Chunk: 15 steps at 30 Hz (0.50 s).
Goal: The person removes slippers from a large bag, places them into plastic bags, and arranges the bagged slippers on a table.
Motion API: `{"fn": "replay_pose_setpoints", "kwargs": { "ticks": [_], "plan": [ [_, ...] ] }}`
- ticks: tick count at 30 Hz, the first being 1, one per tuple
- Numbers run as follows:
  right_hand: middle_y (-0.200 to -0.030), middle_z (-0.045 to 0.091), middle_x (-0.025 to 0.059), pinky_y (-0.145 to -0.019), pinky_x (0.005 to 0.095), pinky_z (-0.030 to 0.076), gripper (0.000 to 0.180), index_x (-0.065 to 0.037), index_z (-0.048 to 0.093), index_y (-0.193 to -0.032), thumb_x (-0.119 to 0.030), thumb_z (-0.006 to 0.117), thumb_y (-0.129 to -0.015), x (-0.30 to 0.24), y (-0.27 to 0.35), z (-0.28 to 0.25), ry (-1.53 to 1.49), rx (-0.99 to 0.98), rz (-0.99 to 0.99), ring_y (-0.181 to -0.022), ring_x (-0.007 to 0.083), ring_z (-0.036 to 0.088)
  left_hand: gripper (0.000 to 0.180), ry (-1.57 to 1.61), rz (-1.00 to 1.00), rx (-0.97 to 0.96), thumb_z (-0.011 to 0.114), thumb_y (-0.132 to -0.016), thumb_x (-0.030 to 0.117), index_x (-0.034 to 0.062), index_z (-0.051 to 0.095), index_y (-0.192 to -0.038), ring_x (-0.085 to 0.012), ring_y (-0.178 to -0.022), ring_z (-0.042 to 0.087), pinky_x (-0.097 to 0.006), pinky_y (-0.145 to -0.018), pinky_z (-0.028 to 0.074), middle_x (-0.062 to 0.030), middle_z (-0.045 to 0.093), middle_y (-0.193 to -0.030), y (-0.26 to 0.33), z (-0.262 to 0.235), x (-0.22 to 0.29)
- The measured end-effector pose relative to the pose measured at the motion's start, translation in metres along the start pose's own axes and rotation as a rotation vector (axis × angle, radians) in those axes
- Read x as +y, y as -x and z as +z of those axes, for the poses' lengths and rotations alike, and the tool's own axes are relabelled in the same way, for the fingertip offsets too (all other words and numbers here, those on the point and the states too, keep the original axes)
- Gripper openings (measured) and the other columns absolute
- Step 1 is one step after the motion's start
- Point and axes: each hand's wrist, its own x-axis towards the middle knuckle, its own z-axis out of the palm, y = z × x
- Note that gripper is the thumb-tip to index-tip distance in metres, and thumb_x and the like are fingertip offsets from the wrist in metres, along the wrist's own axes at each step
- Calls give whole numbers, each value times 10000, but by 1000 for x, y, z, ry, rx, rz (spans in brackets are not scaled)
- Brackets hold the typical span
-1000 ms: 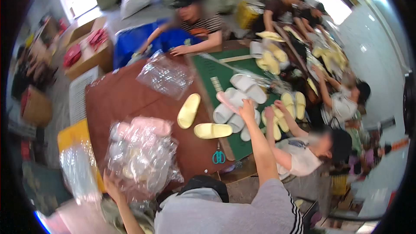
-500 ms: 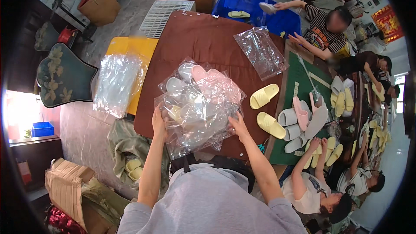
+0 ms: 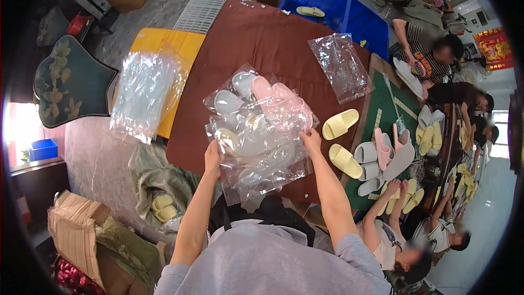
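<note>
On the brown-covered table [image 3: 229, 35] before me lies a heap of clear plastic bags with slippers in them: pink slippers [image 3: 275, 101], grey slippers [image 3: 227, 101] and a yellow slipper [image 3: 226, 141]. My left hand [image 3: 213, 158] is closed on the near left edge of a clear plastic bag [image 3: 265, 170]. On the heap's right side, beside the pink pair, my right hand [image 3: 311, 140] pinches the bag plastic. Two loose yellow slippers [image 3: 340, 124] rest to the right of that hand.
A flat clear bag [image 3: 341, 68] lies at the table's far right. Stacked clear bags [image 3: 144, 93] cover a yellow board [image 3: 180, 49] at left. Blue bins [image 3: 363, 30] stand beyond. Grey and pink slippers [image 3: 385, 153] crowd a green mat [image 3: 367, 203], with co-workers along the right.
The view has shifted somewhat. My hands still hold the bag, its front now spread flatter. A co-worker's pale slipper has moved from over the blue bin to near their body.
</note>
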Motion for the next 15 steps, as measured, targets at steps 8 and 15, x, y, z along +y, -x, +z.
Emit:
{"fn": "replay_pose_setpoints", "kwargs": {
  "ticks": [8, 15],
  "plan": [
    [-790, 602, 167, -698, 409, 445, 299, 2, 639, -800, -297, 650, -804, -48, 5, -35, 291, 183, -197, -775, 331, 590, 351, -487, 379, 302, 524, -934, 267, -46, 601, -1071, -230, -1000, 532, -332, -881, 410, -128, 571, -1075, -22, 1, -6],
    [-865, 609, 169, -752, 472, 442, 321, -22, 653, -789, -340, 623, -816, -40, -20, -41, 543, 68, -241, -841, 357, 576, 334, -12, -31, -15, 630, -869, 233, 5, 621, -1113, -153, -940, 581, -289, -824, 450, -60, 633, -1019, -54, 23, 4]
  ]
}}
